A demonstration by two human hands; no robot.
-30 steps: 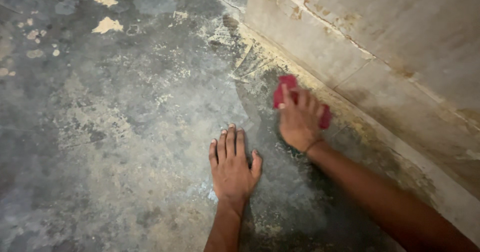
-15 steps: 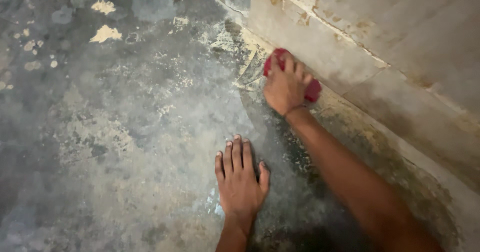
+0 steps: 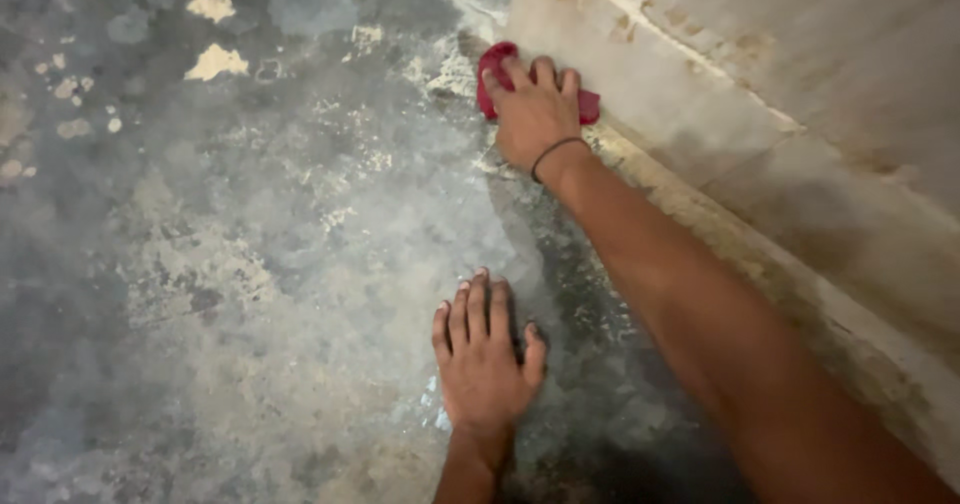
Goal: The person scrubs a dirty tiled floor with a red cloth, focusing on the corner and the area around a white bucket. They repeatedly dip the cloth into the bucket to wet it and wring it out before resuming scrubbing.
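Observation:
My right hand (image 3: 533,112) is stretched far forward and presses a red cloth (image 3: 497,67) onto the floor where it meets the wall's base. Most of the cloth is under my fingers; its red edges show at the left and right of the hand. A thin dark band circles that wrist. My left hand (image 3: 483,352) lies flat on the grey floor nearer to me, palm down, fingers together and holding nothing.
The stained, patchy concrete floor (image 3: 230,264) spreads to the left, with pale chipped spots (image 3: 213,62) at the far left. A dirty light wall (image 3: 800,84) runs diagonally along the right, with a grimy strip (image 3: 720,234) at its foot.
My right hand has slid the red cloth forward and to the left along the foot of the wall. My left hand has stayed flat on the floor in about the same spot.

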